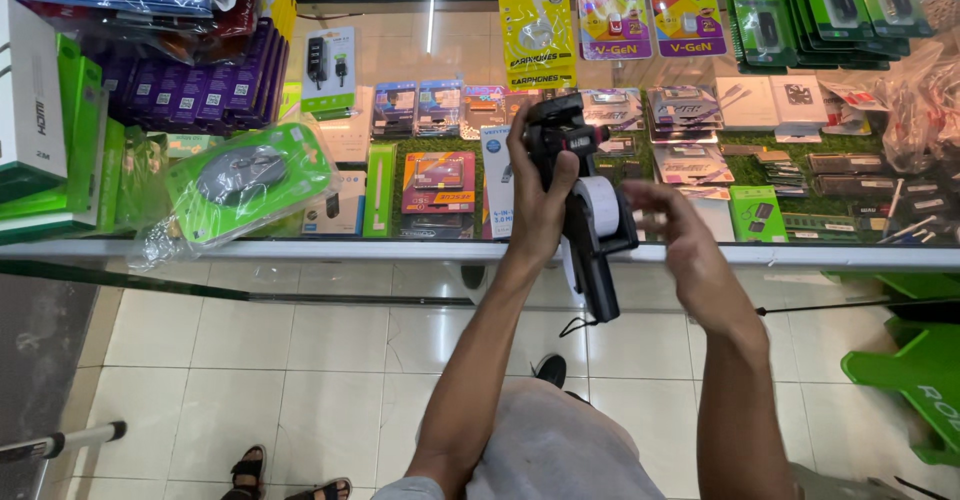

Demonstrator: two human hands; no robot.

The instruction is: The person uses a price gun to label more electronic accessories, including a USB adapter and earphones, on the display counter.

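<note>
My left hand [536, 198] grips a black price-label gun [585, 222] by its upper body, holding it upright over the edge of a glass counter [300, 250]. A white label roll [598, 203] sits on the gun's side, and a thin black cord dangles from its lower end. My right hand [682, 242] hovers just right of the roll, fingers spread and blurred, holding nothing.
The glass display case holds several packaged electronics. A green-packaged computer mouse [245, 180] lies on the counter at left, beside stacked boxes [40, 130]. A green plastic stool [915, 380] stands at right. Someone's sandalled feet [285, 478] show on the tiled floor below.
</note>
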